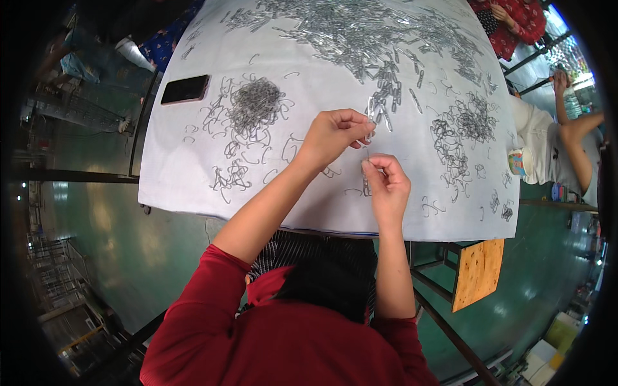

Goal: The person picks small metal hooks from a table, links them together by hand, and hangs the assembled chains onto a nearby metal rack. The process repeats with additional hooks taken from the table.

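Over the middle of the white-covered table, my left hand [333, 134] pinches a narrow silver metal clip [370, 108] that stands up between thumb and fingers. Just nearer to me, my right hand [389, 186] is closed with thumb against forefinger. A thin wire piece pokes up from its fingertips, too small to make out fully. Beside the right thumb a small metal clip [366, 188] shows. Beyond both hands, a trail of loose metal clips [386, 87] leads to a large heap [347, 38]. Bent wire hooks lie in a left pile [255, 105] and a right pile [475, 119].
A dark phone [185, 89] lies at the table's left edge. Scattered hooks [230, 177] spread near the left pile. One person in patterned red [524, 29] sits far right; another in light trousers [531, 122] is nearer, beside a paper cup [516, 162]. A wooden stool [477, 273] stands at lower right.
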Demonstrator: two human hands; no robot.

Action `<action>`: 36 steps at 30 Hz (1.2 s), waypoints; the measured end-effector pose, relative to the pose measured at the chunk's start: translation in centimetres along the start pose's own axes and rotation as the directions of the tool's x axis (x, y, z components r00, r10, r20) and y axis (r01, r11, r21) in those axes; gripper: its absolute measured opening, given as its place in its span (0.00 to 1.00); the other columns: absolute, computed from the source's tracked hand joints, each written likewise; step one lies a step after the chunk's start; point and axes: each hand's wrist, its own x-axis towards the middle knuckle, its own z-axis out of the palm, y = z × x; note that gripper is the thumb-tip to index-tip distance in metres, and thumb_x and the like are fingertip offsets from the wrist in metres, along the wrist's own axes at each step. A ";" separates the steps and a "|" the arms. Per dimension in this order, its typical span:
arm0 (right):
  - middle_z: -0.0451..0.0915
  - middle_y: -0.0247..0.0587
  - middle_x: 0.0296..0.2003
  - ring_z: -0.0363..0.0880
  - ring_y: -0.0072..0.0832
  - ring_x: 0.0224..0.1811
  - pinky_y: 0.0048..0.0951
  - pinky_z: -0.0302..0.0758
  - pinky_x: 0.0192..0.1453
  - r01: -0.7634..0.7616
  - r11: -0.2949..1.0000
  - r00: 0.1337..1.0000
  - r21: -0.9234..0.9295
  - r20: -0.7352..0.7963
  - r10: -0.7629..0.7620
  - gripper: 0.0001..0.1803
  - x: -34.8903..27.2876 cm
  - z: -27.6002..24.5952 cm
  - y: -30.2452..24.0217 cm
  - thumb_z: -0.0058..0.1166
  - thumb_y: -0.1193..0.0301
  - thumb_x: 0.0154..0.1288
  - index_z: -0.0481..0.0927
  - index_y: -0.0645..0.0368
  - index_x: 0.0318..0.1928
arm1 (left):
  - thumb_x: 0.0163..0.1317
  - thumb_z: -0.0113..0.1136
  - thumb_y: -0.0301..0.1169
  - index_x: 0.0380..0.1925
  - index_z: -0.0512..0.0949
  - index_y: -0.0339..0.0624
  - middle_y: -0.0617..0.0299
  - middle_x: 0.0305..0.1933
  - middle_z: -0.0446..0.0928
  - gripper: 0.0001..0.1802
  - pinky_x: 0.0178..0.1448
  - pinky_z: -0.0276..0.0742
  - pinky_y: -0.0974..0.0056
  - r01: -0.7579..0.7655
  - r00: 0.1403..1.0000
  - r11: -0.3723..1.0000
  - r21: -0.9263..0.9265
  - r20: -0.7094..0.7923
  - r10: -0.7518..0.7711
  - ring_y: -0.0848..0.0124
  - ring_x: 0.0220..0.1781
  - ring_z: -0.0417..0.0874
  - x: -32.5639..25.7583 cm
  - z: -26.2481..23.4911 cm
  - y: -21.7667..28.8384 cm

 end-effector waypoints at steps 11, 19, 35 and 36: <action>0.80 0.38 0.36 0.79 0.21 0.34 0.22 0.78 0.38 0.174 0.979 0.983 -0.104 0.071 -0.167 0.04 0.8 6.4 -1.9 0.59 0.82 0.60 0.77 0.65 0.35 | 0.59 0.66 0.31 0.35 0.83 0.34 0.63 0.30 0.83 0.10 0.33 0.77 0.74 -0.212 0.963 0.977 -0.020 -0.174 0.205 0.79 0.30 0.81 -4.4 -5.5 1.5; 0.80 0.39 0.34 0.80 0.25 0.34 0.24 0.79 0.39 0.349 0.927 0.932 -0.137 0.148 -0.330 0.04 2.6 10.3 -2.5 0.59 0.82 0.59 0.78 0.65 0.35 | 0.57 0.69 0.31 0.35 0.84 0.35 0.63 0.32 0.83 0.10 0.36 0.78 0.72 -0.274 0.926 0.962 -0.020 -0.277 0.258 0.78 0.33 0.82 -5.6 -8.6 3.3; 0.84 0.40 0.36 0.83 0.34 0.38 0.34 0.77 0.43 0.230 0.500 0.851 -0.835 0.422 0.313 0.04 7.7 12.5 2.8 0.60 0.72 0.57 0.85 0.57 0.33 | 0.55 0.70 0.31 0.32 0.85 0.40 0.64 0.43 0.82 0.07 0.48 0.72 0.67 -0.328 0.655 0.868 0.373 -0.573 0.494 0.74 0.45 0.80 -8.7 -18.1 3.1; 0.84 0.40 0.35 0.83 0.35 0.38 0.34 0.77 0.43 0.249 0.465 0.850 -0.850 0.422 0.315 0.04 7.5 12.7 2.8 0.60 0.72 0.57 0.85 0.57 0.32 | 0.55 0.70 0.30 0.32 0.85 0.40 0.64 0.43 0.81 0.07 0.50 0.71 0.67 -0.339 0.650 0.879 0.336 -0.591 0.477 0.75 0.45 0.80 -9.3 -18.2 3.4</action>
